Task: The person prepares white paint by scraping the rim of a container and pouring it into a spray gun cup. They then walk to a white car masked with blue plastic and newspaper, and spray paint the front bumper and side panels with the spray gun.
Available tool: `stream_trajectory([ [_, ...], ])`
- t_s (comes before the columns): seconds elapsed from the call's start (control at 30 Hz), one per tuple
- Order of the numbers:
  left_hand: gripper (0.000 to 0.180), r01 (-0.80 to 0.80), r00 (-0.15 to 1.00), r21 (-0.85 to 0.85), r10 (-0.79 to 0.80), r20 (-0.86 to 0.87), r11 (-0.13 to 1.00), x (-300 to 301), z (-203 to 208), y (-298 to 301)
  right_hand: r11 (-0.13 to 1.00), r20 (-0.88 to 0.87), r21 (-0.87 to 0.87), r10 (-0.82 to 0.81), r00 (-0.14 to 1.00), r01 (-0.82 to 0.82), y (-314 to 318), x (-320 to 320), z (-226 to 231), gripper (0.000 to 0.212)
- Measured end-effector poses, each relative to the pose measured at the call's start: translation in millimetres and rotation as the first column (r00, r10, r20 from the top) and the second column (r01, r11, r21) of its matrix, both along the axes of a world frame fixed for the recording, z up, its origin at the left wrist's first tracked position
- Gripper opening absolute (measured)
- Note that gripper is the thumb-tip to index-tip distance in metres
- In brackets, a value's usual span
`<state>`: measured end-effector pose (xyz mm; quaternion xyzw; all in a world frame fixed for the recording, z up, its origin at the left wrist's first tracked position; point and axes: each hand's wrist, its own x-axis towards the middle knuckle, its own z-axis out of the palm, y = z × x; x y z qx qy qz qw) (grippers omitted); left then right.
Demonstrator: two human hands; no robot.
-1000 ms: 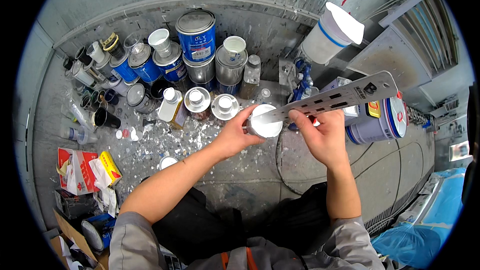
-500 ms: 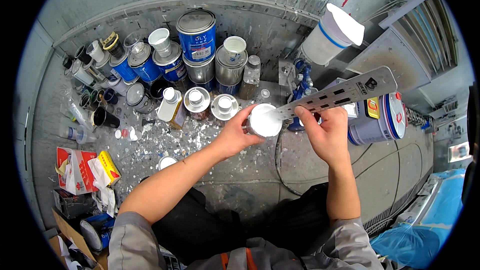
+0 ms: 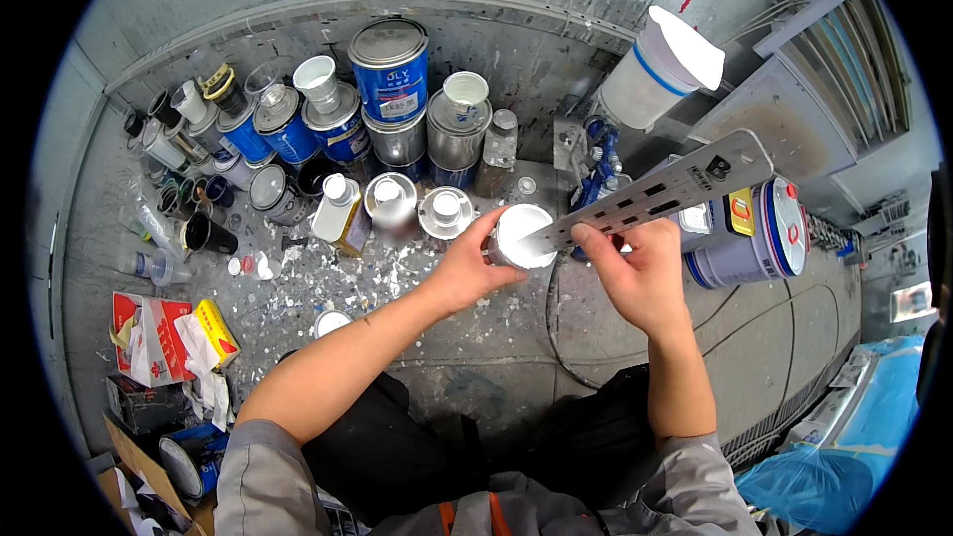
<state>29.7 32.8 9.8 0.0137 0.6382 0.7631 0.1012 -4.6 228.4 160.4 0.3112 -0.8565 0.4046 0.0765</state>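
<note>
My left hand (image 3: 478,263) is wrapped round a cup of white paint (image 3: 520,228), held up above the speckled floor. A flat metal mixing ruler (image 3: 685,179) with rows of slots is pinched in my right hand (image 3: 635,263), the thumb lying on its face. It slants down to the left, and its lower end dips into the white paint, so its tip is hidden. Beyond the cup stand a round metal can with a white cap (image 3: 447,211) and a rectangular tin with a white cap (image 3: 340,213).
Blue paint cans (image 3: 392,79) and silver tins line the wall. A spray gun (image 3: 599,164) with a white cup (image 3: 645,79) hangs at the far right, above a large pail (image 3: 740,248). A hose (image 3: 552,323) curves over the floor. Boxes (image 3: 149,337) lie at left.
My right hand and the ruler have shifted slightly left and down, so the ruler reaches further across the cup. My left hand keeps the cup almost in place.
</note>
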Motion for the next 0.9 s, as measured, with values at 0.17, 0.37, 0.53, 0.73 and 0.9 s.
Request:
stream_trajectory([
  [0.17,0.094,0.037,0.999,-0.069,-0.037,-0.001,0.997,2,2,1,1.0,-0.05,-0.009,-0.024,0.998,0.023,3,-5,-2,0.01],
  [0.37,0.091,-0.001,1.0,-0.001,0.001,0.017,1.0,-2,1,0,1.0,-0.05,0.005,0.0,0.999,0.0,2,-3,-3,0.009],
  [0.53,0.09,-0.011,1.0,-0.053,0.01,-0.012,0.999,0,0,1,1.0,-0.015,-0.029,0.0,1.0,0.0,1,-2,-4,0.01],
  [0.73,0.089,-0.037,0.994,-0.138,0.023,-0.105,0.99,-1,0,2,0.997,-0.09,-0.019,-0.071,0.993,0.07,6,-5,1,0.008],
  [0.9,0.089,-0.082,0.989,-0.227,0.052,-0.137,0.97,0,-1,4,1.0,-0.11,-0.027,0.004,0.994,-0.007,-8,3,-12,0.006],
])
